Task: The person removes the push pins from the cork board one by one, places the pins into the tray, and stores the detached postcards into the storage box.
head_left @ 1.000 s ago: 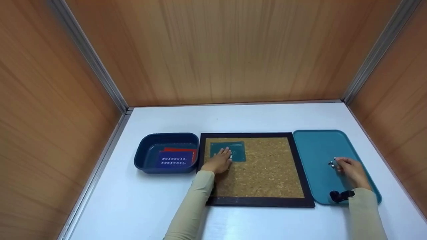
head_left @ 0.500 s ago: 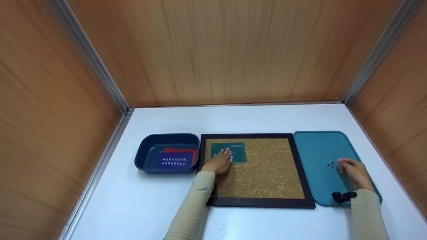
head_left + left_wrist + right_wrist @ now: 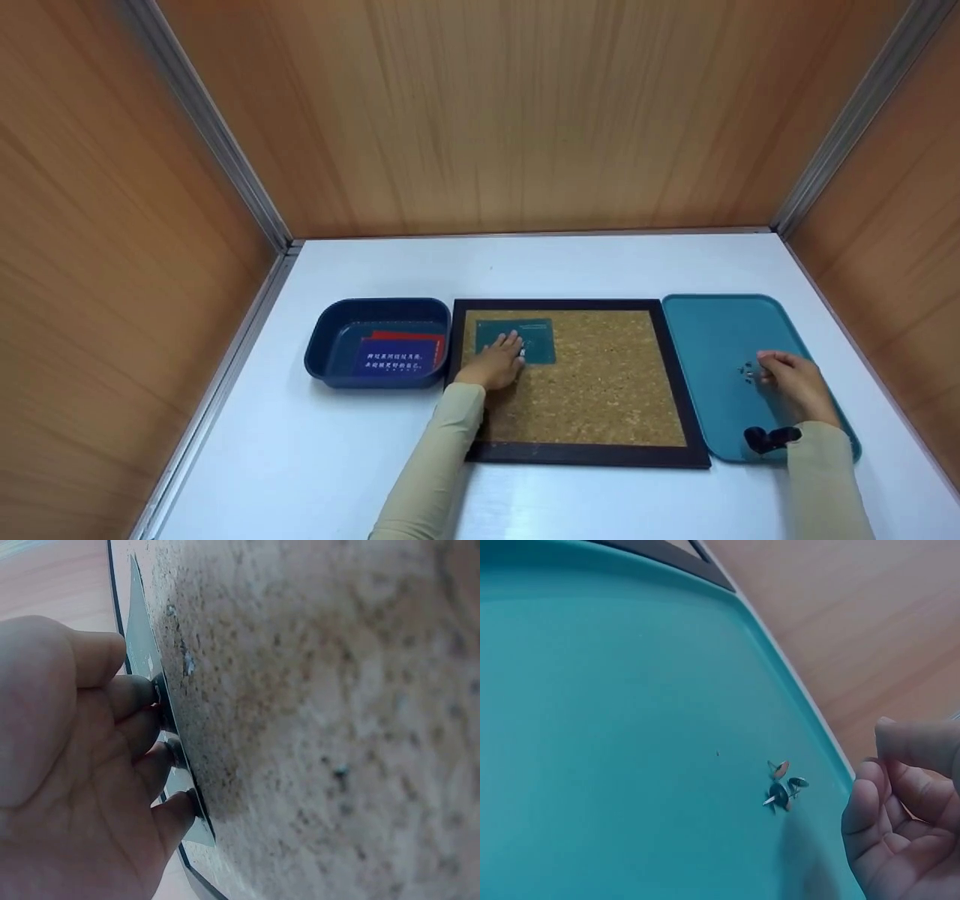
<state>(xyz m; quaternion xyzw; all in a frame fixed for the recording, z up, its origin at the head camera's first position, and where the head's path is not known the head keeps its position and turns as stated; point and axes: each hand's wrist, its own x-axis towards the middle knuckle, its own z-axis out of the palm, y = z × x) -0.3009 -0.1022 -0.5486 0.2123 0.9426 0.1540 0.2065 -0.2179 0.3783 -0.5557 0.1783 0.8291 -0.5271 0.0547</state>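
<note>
My left hand (image 3: 495,364) lies over a dark green card (image 3: 538,345) at the upper left of the framed cork board (image 3: 585,397), its fingers extended onto it. In the left wrist view the fingertips press on the card (image 3: 139,622). Above the teal tray (image 3: 712,322), my right hand (image 3: 799,386) has thumb and forefinger pinched together on a thumbtack, which is mostly hidden by the fingers. Several metal thumbtacks (image 3: 780,791) lie loose on the tray beside that hand, one with its pin showing.
Left of the board stands a dark blue bin (image 3: 326,330) with a purple card (image 3: 397,356) and a red card (image 3: 431,339) in it. Wooden panels (image 3: 525,120) enclose the white table (image 3: 375,270). A black device (image 3: 769,440) is worn at the right wrist.
The right hand shifts slightly over the tray with its pinch kept; a glint at its fingertips one second ago no longer shows. The left hand stays on the card.
</note>
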